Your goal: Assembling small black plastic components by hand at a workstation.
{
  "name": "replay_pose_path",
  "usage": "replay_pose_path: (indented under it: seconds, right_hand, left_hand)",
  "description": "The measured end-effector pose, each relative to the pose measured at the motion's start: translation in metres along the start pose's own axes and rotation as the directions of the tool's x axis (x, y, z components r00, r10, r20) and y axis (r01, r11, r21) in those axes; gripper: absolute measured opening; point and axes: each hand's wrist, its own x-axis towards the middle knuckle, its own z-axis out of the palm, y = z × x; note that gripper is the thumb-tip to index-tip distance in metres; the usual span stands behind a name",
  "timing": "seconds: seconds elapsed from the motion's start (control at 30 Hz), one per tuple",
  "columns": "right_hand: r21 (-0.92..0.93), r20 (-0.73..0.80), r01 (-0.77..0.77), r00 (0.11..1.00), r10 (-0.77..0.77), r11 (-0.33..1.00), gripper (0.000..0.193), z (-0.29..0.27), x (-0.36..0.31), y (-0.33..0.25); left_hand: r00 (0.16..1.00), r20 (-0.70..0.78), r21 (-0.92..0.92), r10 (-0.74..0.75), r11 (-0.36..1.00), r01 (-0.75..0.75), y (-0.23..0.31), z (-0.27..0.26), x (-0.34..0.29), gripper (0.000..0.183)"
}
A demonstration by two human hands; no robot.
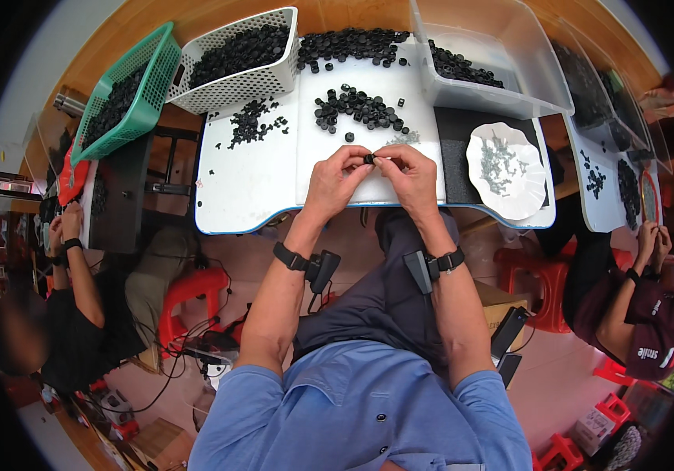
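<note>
At the near edge of the white, blue-rimmed worktop, we find the left hand and right hand meeting, thumb and forefinger of each closed upon one small black plastic part. We judge the two-sided pinch suited to so slight a piece (the fingertips cover much of it, so we cannot tell its exact form). Just beyond the hands lies a loose heap of round black plastic caps, probably spread there for easy reach. To its left we note a scatter of tiny black branched pieces; behind these stands a white perforated plastic basket, filled with black parts, and farther left a green latticed plastic basket. At right, the near wall of a clear plastic bin stands between the hands and the black parts inside. Nearer us, a white scalloped dish overlaps a dark foam mat, presumably keeping its small translucent pieces together. Black strapped wrist units jut inward, well apart from the pinch.
</note>
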Motion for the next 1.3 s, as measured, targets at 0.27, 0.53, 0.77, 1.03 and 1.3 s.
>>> replay_pose_path:
  seconds: [0.27,0.53,0.77,1.03,1.3]
  right_hand:
    - [0.042,0.006,-0.089,0.996,0.088,0.995,0.012,0.001,0.001,0.004]
    - [0.055,0.018,-0.111,0.994,0.111,0.992,0.011,0.0,-0.003,0.003]
    - [0.003,0.016,-0.055,0.998,0.055,0.998,0.012,0.0,-0.003,-0.003]
    - [-0.05,0.021,0.02,1.0,-0.019,0.999,0.013,0.0,0.002,-0.008]
    - [-0.107,0.045,0.078,0.996,-0.074,0.991,0.012,-0.001,0.002,-0.008]
  left_hand:
    - [0.999,0.018,0.007,-0.029,1.0,0.029,0.001,-0.001,0.001,0.026]
    - [1.0,0.011,0.014,0.01,1.0,-0.01,0.0,-0.001,0.0,0.026]
    - [0.999,0.031,-0.01,-0.013,1.0,0.014,0.0,-0.004,0.0,0.026]
    - [1.0,0.018,-0.045,0.007,0.999,-0.006,0.0,-0.004,0.0,0.027]
    - [0.999,0.026,-0.025,-0.027,0.999,0.028,-0.002,-0.004,0.0,0.026]
